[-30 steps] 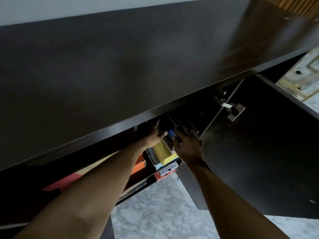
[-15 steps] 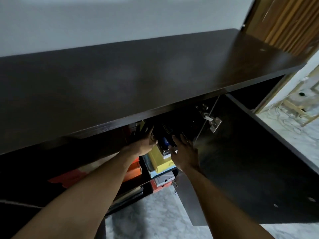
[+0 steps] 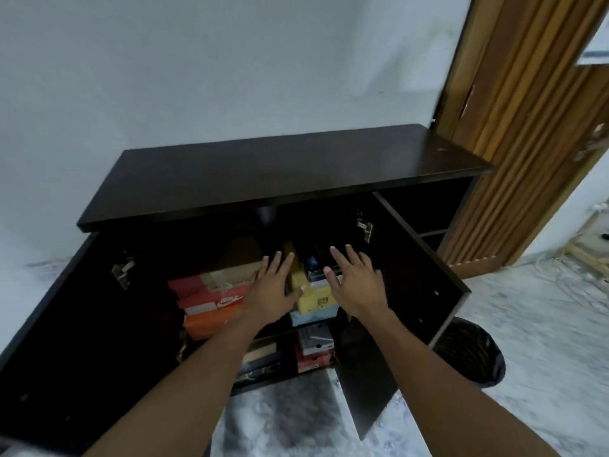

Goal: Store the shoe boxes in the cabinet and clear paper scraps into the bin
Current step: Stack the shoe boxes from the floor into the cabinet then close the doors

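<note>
Forearms stretch forward from the bottom of the view, over the marble floor (image 3: pixel 296 420). To my right the black mesh bin (image 3: pixel 474 354) stands on that floor, just beside the edge of the right cabinet door (image 3: pixel 412 278), which is swung open. The left cabinet door (image 3: pixel 82 308) is open too.

My left hand (image 3: pixel 273 291) lies flat, fingers straight, along the left side of the yellow shoe box (image 3: pixel 314 300), with the thumb resting on its front corner. My right hand (image 3: pixel 356 282) is spread, fingers straight, in front of the same stack; whether it touches a box I cannot tell.

The yellow shoe box sits on a pale blue box (image 3: pixel 313 318) on the upper shelf, beside a stack of red and orange boxes (image 3: pixel 211 305). Lower boxes (image 3: pixel 313 349) lie on the shelf beneath.

Above them is the dark cabinet top (image 3: pixel 280 169), set against the white wall (image 3: pixel 230 77), with a wooden door (image 3: pixel 527 127) at its right.
</note>
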